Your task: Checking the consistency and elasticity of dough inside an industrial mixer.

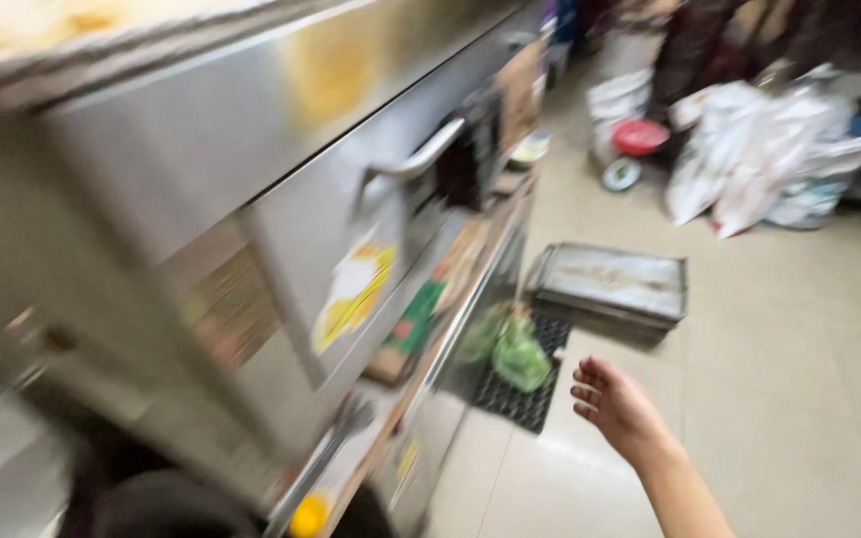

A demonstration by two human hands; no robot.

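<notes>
Steel oven [281,199] filled left of frame, door handle [421,159] untouched; right hand [615,403] hung empty over tiled floor [779,399], fingers loosely curled, nearest green bag [522,359] on black mat [520,394]; baking trays [610,284] stacked beyond; left hand unseen

light: bright, even | blur: heavy motion smear, worst left | glare: steel oven front [281,130], floor tiles [809,379]

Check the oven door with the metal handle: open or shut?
Shut, as far as the blur allows: the oven door sits flat against the oven front, handle untouched. The right hand hangs empty, away from it.
</notes>
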